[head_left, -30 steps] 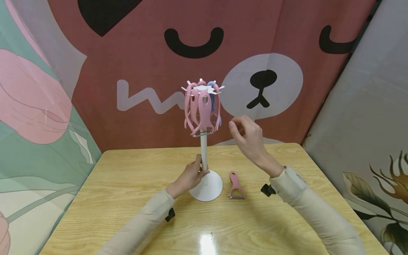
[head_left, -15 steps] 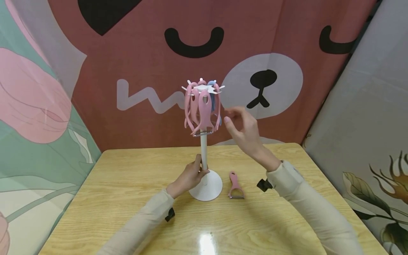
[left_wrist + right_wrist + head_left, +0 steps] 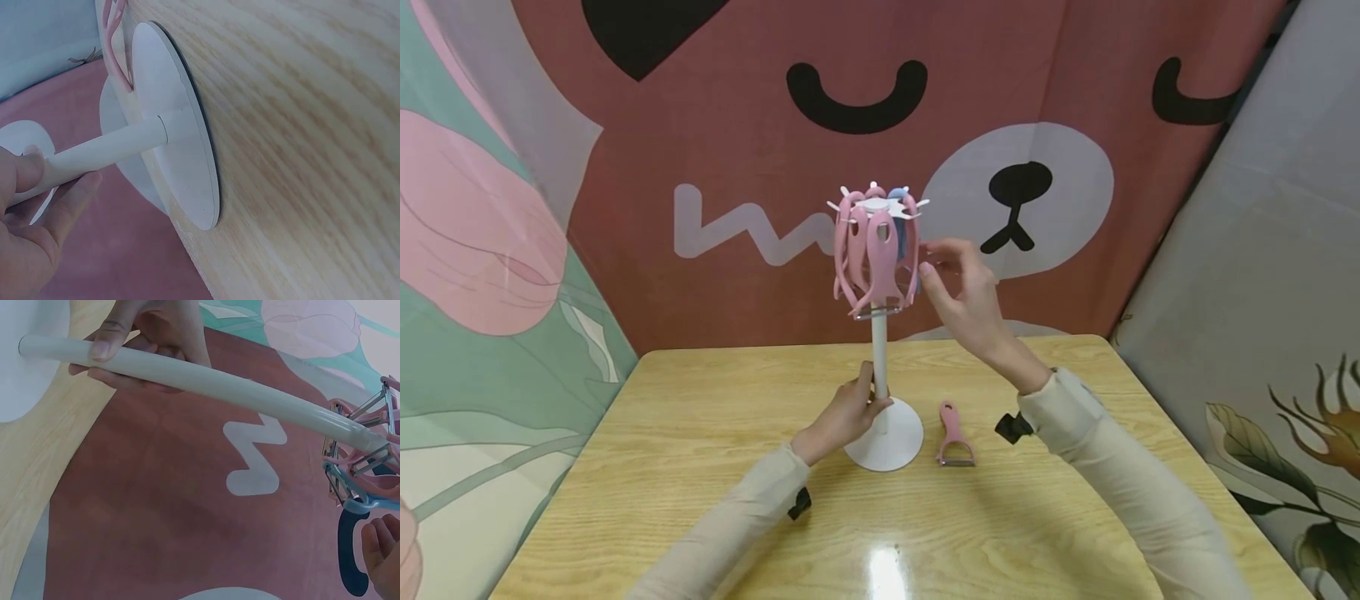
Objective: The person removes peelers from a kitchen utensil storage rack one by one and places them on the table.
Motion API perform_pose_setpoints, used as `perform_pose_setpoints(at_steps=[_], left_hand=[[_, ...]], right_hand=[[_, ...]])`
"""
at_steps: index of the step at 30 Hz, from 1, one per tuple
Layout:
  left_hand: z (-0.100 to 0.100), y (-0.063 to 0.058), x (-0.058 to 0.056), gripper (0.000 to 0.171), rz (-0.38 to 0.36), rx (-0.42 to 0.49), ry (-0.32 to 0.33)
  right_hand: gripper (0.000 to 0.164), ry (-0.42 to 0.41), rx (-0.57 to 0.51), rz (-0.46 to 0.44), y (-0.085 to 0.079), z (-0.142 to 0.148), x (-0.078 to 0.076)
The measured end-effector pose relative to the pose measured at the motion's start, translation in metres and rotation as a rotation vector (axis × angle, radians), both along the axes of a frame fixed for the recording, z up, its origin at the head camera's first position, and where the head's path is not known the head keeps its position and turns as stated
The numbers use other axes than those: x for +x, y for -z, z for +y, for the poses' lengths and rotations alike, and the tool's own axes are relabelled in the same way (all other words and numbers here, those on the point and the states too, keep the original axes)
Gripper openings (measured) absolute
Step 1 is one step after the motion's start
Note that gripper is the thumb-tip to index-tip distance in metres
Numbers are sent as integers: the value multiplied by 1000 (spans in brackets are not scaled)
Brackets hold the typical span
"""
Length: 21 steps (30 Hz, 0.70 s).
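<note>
Stand (image 3: 881,333) upright in head view, nearer far edge of bench (image 3: 662,433), midway between side edges; several pink peelers (image 3: 882,258) and blue peeler (image 3: 901,237) hang from top. Loose peeler (image 3: 951,426) lies just right of base (image 3: 898,450). Left grip (image 3: 842,417) curled round pole (image 3: 880,358); right grip (image 3: 977,312) beside hung peelers, fingers loosely bent, nothing seen held, contact unclear. Looks nearly finished: most visible peelers up, loose peeler off stand.

Left wrist view: thumb and fingers clasp pole; base flat on bench.

Right wrist view: right grip close to blue peeler.
</note>
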<state>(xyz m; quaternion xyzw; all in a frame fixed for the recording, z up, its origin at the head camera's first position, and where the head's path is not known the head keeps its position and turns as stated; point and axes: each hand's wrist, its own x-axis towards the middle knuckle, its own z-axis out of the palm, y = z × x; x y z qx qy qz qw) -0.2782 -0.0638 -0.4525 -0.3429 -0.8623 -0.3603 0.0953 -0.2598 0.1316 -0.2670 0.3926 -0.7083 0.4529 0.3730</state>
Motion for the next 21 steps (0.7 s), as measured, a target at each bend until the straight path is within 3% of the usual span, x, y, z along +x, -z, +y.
perform_pose_setpoints(at_steps=[5, 12, 21], left_hand=[[1, 0, -1, 35, 8, -4, 4], [1, 0, -1, 35, -12, 1, 0], [0, 2, -2, 35, -6, 7, -1]], right_hand=[[26, -2, -6, 5, -4, -4, 2], [27, -26, -19, 12, 13, -1, -25], [25, -35, -6, -3, 15, 0, -30]])
